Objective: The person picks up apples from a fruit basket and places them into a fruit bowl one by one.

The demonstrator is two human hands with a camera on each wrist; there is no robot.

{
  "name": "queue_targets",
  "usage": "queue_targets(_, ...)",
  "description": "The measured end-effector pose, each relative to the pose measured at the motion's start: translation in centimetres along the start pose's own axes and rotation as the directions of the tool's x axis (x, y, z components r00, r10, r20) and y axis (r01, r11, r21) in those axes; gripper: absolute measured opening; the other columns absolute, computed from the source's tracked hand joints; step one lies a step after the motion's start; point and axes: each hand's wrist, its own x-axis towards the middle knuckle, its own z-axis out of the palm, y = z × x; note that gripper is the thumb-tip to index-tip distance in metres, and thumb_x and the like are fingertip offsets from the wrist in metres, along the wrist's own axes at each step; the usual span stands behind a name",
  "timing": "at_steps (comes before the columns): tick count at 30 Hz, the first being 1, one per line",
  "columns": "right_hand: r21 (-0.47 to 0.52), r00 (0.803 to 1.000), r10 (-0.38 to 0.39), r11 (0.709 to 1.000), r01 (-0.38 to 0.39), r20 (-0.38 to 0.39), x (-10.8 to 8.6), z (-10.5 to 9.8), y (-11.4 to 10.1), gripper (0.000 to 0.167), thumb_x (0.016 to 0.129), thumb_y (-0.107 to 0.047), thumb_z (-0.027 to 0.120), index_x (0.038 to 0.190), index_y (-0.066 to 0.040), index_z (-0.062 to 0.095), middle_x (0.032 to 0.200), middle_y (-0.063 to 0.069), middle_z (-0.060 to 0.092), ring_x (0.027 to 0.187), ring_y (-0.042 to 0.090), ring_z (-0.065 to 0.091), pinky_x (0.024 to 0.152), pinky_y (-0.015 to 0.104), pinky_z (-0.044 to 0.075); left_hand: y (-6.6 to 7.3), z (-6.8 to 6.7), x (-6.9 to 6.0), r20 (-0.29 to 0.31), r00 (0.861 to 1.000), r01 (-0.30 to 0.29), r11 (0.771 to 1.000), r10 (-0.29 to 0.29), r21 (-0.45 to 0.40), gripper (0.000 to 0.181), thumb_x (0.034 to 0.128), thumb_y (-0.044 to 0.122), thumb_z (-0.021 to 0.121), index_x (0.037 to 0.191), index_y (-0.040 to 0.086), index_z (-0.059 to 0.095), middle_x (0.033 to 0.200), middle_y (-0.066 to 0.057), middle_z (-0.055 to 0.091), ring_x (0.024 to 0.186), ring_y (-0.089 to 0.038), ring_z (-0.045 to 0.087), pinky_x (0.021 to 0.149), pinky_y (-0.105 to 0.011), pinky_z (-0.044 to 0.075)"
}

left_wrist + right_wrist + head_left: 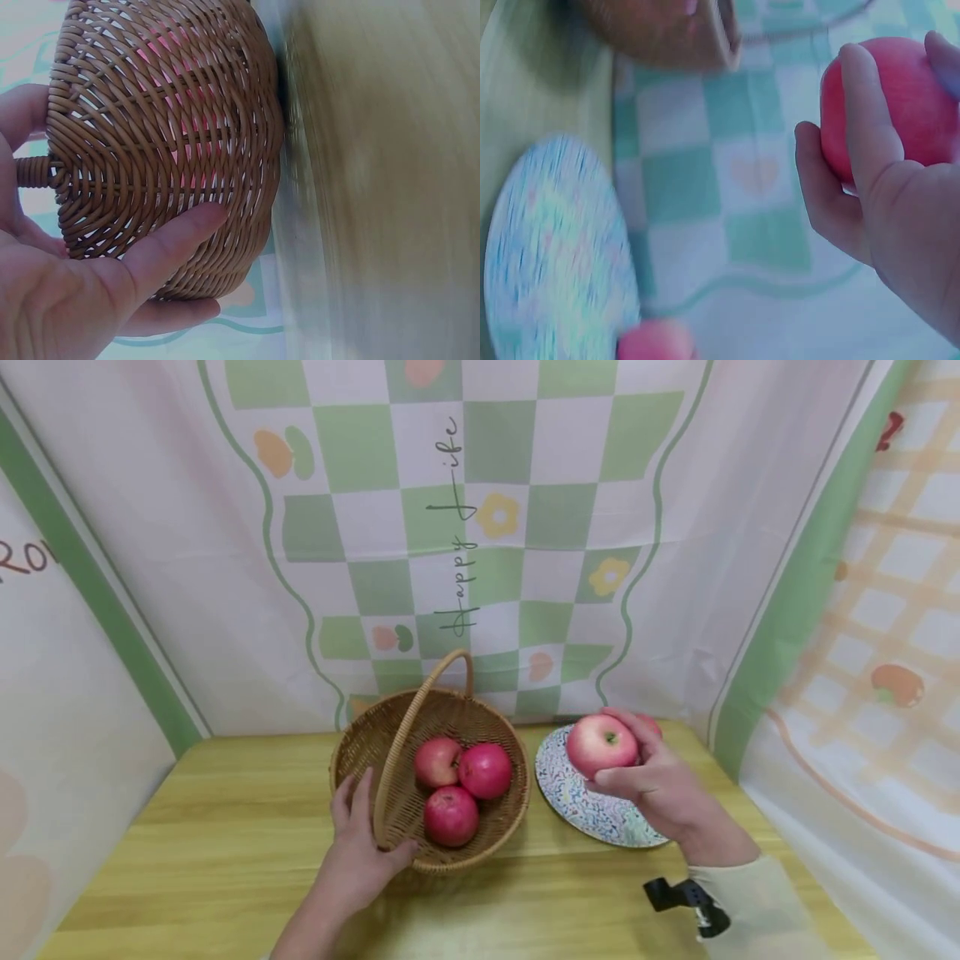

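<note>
A wicker basket (352, 735) with an arched handle (405, 727) holds three red apples (452, 816). My left hand (363, 852) grips its near-left rim beside the handle's base. In the left wrist view, some digits lie along the woven outer wall (157, 150) and others reach over the rim. My right hand (660, 785) holds a pink-red apple (600, 745) above a speckled round plate (577, 810). Fingers wrap that apple (907, 97) in the right wrist view. Another apple (650, 724) shows on the plate's far side, mostly hidden behind the right hand.
Basket and plate stand side by side on a wood-grain table (225, 827), near its back edge. A checked green-and-white cloth (495, 568) hangs behind them, with more cloth at both sides. A black strap mount (686, 906) sits on the right sleeve.
</note>
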Motion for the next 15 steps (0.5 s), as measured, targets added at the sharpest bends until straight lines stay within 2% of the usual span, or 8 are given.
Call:
queue_targets(3,0.015,0.999,-0.014,1.000,0.015,-0.031,-0.5,-3.2,0.3,0.086,0.078,0.027,0.061,0.150,-0.015,0.038,0.141,0.020,0.029,0.114,0.030,0.057,0.089,0.048,0.052,-0.1,0.0,0.0,0.000,1.000,0.000,1.000,0.000,0.002,0.115,0.0836,0.021,0.081,0.161,0.026,-0.003,0.161,-0.013,-0.015,0.060,-0.017,0.056,0.056,-0.033,0.051)
queue_targets(9,0.015,0.988,0.003,1.000,0.000,-0.156,-1.8,-8.4,0.8,0.084,0.083,0.026,0.058,0.149,-0.022,0.037,0.136,0.011,0.028,0.103,0.023,0.063,0.085,0.043,0.055,-0.1,-0.1,0.0,0.000,1.000,0.003,1.000,-0.003,0.011,0.115,0.0834,0.023,0.081,0.161,0.028,-0.004,0.162,-0.013,-0.015,0.059,-0.017,0.055,0.055,-0.034,0.050)
queue_targets(12,-0.018,0.974,0.048,0.998,-0.053,-0.223,-2.4,-10.3,1.2,0.092,0.084,0.025,0.058,0.156,-0.023,0.027,0.138,0.012,0.023,0.099,0.020,0.064,0.084,0.040,0.056,0.0,-0.1,0.0,0.000,1.000,0.004,1.000,-0.004,0.015,0.115,0.0834,0.023,0.082,0.161,0.028,-0.003,0.162,-0.013,-0.015,0.059,-0.017,0.055,0.055,-0.033,0.050)
queue_targets(15,-0.097,0.956,0.096,0.987,-0.127,-0.277,-3.0,-11.6,2.0,0.100,0.084,0.021,0.063,0.161,-0.016,0.010,0.145,0.023,0.015,0.095,0.017,0.064,0.084,0.040,0.056,0.0,-0.1,0.0,0.003,1.000,0.006,1.000,-0.006,0.014,0.115,0.0833,0.022,0.082,0.161,0.027,-0.003,0.162,-0.013,-0.015,0.059,-0.017,0.055,0.056,-0.033,0.050)
